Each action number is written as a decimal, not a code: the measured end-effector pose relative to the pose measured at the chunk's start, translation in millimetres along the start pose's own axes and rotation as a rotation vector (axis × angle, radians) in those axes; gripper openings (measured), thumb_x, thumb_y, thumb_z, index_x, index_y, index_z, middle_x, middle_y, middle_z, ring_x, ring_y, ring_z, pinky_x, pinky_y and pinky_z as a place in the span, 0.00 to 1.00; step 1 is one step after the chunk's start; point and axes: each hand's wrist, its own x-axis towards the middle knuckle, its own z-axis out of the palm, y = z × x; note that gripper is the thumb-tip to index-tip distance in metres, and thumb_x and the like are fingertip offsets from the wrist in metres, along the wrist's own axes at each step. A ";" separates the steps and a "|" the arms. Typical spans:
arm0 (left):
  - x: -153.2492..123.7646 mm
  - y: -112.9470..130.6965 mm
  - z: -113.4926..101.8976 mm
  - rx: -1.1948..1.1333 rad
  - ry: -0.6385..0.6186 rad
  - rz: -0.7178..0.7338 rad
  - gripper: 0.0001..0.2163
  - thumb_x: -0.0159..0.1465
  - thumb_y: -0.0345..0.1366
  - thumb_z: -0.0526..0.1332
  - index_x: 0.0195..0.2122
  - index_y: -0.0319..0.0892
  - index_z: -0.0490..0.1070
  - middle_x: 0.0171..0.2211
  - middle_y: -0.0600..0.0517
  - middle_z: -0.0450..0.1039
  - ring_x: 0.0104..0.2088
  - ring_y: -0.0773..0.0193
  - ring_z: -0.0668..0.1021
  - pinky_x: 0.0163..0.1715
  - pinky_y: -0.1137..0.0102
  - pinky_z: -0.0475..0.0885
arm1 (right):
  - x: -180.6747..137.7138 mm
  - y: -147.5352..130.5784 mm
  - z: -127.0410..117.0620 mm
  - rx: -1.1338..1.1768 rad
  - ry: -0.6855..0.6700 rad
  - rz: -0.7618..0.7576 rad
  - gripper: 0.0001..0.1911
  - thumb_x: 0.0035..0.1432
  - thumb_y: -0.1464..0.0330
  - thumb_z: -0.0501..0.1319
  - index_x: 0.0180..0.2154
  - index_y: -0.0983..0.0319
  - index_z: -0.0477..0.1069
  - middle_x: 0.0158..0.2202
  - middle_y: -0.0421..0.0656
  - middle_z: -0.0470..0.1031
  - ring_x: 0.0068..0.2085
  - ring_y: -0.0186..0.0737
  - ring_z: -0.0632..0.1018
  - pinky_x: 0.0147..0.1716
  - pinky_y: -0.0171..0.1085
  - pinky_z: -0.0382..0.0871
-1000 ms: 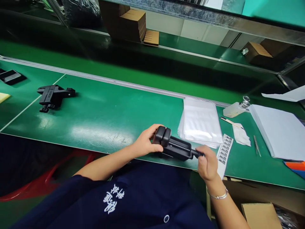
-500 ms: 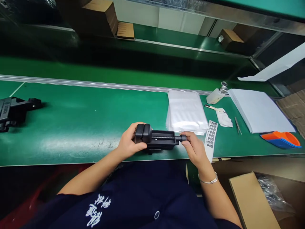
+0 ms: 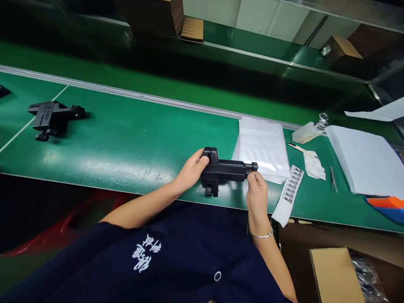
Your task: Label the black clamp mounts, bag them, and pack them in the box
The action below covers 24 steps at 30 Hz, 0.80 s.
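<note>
Between my hands, just above the front of the green table, is a black plastic clamp-like holder [image 3: 229, 170] with a block-shaped jaw at its left end and a knob at its right end. My left hand [image 3: 191, 170] is closed around the jaw end, thumb on the near side. At the other end, the fingers of my right hand [image 3: 257, 189] pinch the holder just below the knob. A small bracket with its own knob juts down from the body. Farther left, a similar black holder [image 3: 47, 115] lies on the table.
Clear plastic bags [image 3: 263, 147] lie stacked behind my right hand. Right of them are a label strip [image 3: 292, 187], a bottle [image 3: 307, 132], a brush [image 3: 298, 148] on a tissue [image 3: 314, 166], tweezers [image 3: 333, 179] and white sheets [image 3: 366, 160]. An open carton [image 3: 337, 273] stands below the table.
The holder has been rolled so its flat side and lower bracket show instead of the threaded rod. My right fingers have shifted below the knob. The view has turned, revealing more of the table's left.
</note>
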 end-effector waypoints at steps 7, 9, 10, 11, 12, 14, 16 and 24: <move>2.0 -0.1 2.8 -0.010 -0.001 0.001 0.32 0.60 0.63 0.58 0.50 0.38 0.70 0.45 0.44 0.76 0.45 0.54 0.76 0.43 0.67 0.70 | 9.9 1.6 -8.5 -0.084 -0.049 -0.063 0.18 0.57 0.53 0.63 0.40 0.60 0.73 0.38 0.42 0.76 0.42 0.42 0.74 0.45 0.39 0.67; 2.5 0.6 2.8 -0.009 -0.028 0.050 0.32 0.58 0.63 0.60 0.50 0.38 0.69 0.45 0.44 0.76 0.45 0.54 0.77 0.43 0.66 0.70 | 11.8 3.3 -10.8 -0.093 -0.028 -0.053 0.18 0.57 0.52 0.63 0.36 0.61 0.73 0.35 0.41 0.75 0.39 0.41 0.74 0.43 0.39 0.67; 2.4 1.7 2.7 0.004 -0.039 0.089 0.33 0.57 0.63 0.61 0.50 0.38 0.69 0.44 0.44 0.76 0.45 0.54 0.77 0.43 0.66 0.70 | 12.3 4.2 -11.3 -0.120 -0.023 -0.048 0.19 0.58 0.51 0.61 0.34 0.61 0.73 0.32 0.41 0.75 0.37 0.41 0.74 0.41 0.39 0.67; 2.2 3.0 2.5 0.016 -0.043 0.118 0.33 0.57 0.63 0.61 0.50 0.39 0.69 0.43 0.44 0.76 0.44 0.54 0.77 0.43 0.66 0.70 | 12.6 4.9 -11.6 -0.161 -0.028 -0.049 0.20 0.60 0.50 0.59 0.33 0.62 0.73 0.31 0.42 0.75 0.37 0.42 0.73 0.41 0.39 0.67; 2.1 4.4 2.4 0.020 -0.037 0.129 0.32 0.57 0.63 0.61 0.50 0.39 0.69 0.43 0.44 0.76 0.44 0.54 0.77 0.43 0.66 0.70 | 12.6 5.3 -11.9 -0.203 -0.043 -0.057 0.22 0.61 0.50 0.57 0.33 0.62 0.73 0.32 0.43 0.75 0.37 0.43 0.74 0.41 0.40 0.67; 2.1 6.3 2.0 -0.007 -0.024 0.105 0.31 0.59 0.62 0.59 0.49 0.39 0.69 0.43 0.44 0.76 0.43 0.55 0.77 0.42 0.66 0.71 | 12.5 5.6 -12.8 -0.255 -0.081 -0.081 0.22 0.61 0.50 0.57 0.38 0.62 0.74 0.37 0.45 0.77 0.41 0.45 0.75 0.44 0.42 0.67; 3.2 5.4 2.3 -0.054 -0.020 0.072 0.30 0.59 0.62 0.60 0.48 0.39 0.70 0.44 0.43 0.76 0.44 0.55 0.78 0.42 0.67 0.71 | 12.3 4.9 -13.7 -0.239 -0.091 -0.094 0.20 0.60 0.52 0.60 0.41 0.62 0.74 0.40 0.45 0.77 0.43 0.46 0.75 0.46 0.43 0.67; 30.9 -5.9 10.3 -0.627 0.313 -0.463 0.20 0.59 0.54 0.65 0.31 0.39 0.71 0.24 0.54 0.75 0.23 0.66 0.76 0.26 0.72 0.70 | -13.0 -11.6 1.6 -0.428 -0.092 -0.507 0.21 0.68 0.55 0.51 0.53 0.58 0.72 0.50 0.49 0.75 0.53 0.51 0.74 0.58 0.55 0.62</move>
